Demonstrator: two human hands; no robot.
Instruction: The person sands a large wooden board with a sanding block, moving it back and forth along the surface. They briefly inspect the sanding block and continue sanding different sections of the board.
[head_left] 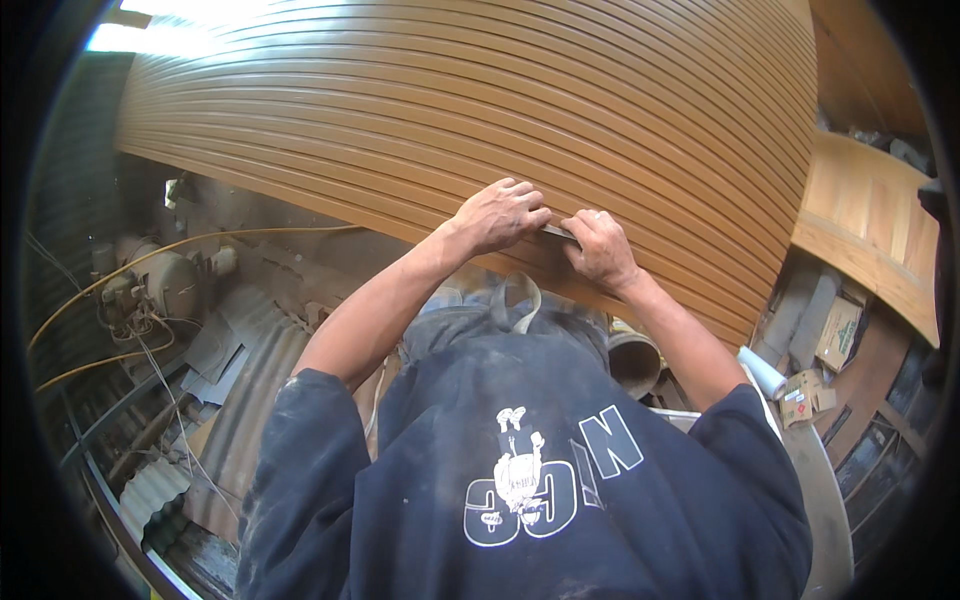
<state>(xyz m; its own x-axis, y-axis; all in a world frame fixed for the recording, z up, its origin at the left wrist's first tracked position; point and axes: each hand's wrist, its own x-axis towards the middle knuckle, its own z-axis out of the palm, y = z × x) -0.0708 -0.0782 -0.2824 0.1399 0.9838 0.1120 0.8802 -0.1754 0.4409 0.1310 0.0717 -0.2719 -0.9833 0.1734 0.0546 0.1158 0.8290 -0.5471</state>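
The fingers of the left hand [505,215] and right hand [602,248] are apparently pinching a thin pale strip [556,231] between them, above the grooved brown panel [480,120] near its front edge; edge work is seemingly underway, the next move probably calling for even pressure

My left forearm [390,295] reaches far and to the right, while my right forearm [685,335] slants far and to the left, so the two converge ahead of me. Both are bare, elbows spread wide. My left hand [503,217] is slightly farther away, knuckles up, its fingers [525,200] curled under in a closed grip; its thumb is hidden. My right hand [603,245] sits just beside it, not touching, back upward, fingers bent leftward and pinched close to the thumb [572,254].
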